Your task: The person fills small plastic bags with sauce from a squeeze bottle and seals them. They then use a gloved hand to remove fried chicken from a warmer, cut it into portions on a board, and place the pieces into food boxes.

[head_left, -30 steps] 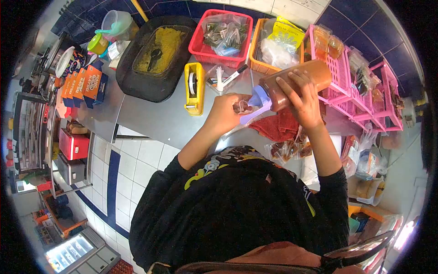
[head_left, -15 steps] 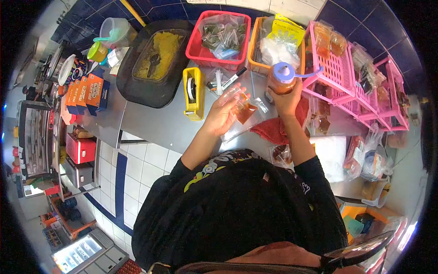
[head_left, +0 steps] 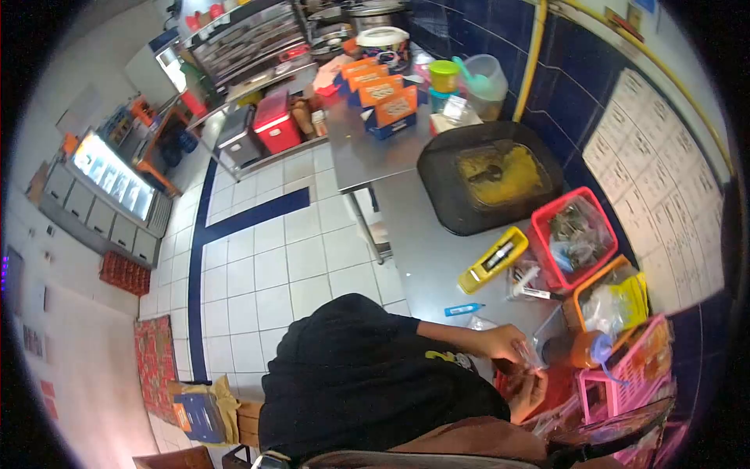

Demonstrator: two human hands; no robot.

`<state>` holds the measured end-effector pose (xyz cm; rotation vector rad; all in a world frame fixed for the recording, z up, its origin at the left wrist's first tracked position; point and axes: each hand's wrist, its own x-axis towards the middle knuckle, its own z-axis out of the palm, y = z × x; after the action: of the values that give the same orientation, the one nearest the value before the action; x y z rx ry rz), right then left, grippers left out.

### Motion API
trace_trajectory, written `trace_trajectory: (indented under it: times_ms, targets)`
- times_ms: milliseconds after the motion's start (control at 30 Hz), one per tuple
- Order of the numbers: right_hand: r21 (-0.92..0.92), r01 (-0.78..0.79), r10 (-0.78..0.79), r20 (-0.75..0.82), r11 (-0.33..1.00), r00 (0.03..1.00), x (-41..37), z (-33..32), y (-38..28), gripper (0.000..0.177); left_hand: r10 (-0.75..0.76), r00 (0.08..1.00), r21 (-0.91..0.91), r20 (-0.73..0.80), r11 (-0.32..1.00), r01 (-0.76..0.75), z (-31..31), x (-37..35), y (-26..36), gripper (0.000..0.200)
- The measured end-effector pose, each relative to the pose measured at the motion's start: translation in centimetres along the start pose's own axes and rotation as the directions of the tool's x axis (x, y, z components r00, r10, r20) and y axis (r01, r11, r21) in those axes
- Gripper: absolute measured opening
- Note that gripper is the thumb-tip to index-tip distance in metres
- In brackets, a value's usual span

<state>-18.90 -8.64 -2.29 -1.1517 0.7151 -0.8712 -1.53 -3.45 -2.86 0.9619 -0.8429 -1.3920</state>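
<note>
White floor tiles are crossed by a blue band; the steel desk is flanked by them. Over its near end, a small plastic bag is pinched by the left hand, contents blurred; the right hand's grip can't be made out.

White-tiled floor with navy bands, dark blue wall tiles, lit display fridge.
</note>
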Motion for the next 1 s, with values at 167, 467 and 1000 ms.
trace_trajectory:
  times_ms: [167,467,1000]
  targets:
    - [-0.061,0.030,-0.036,-0.093,0.998,0.995,-0.5,-0.8,-2.2,0.002,-0.010,1.000,0.052,-0.015,0.999,0.010,1.0,-0.2,0.5,0.020]
    - [0.027,0.103,-0.099,-0.132,0.994,0.986,-1.8,0.9,-2.6,0.004,0.165,0.985,0.045,-0.041,0.986,-0.163,1.1,-1.5,1.0,0.020]
    - [-0.215,0.080,-0.049,0.150,0.973,0.988,-2.2,1.5,-4.4,0.005,0.141,0.988,0.225,0.056,0.963,-0.150,1.3,-2.3,2.1,0.013]
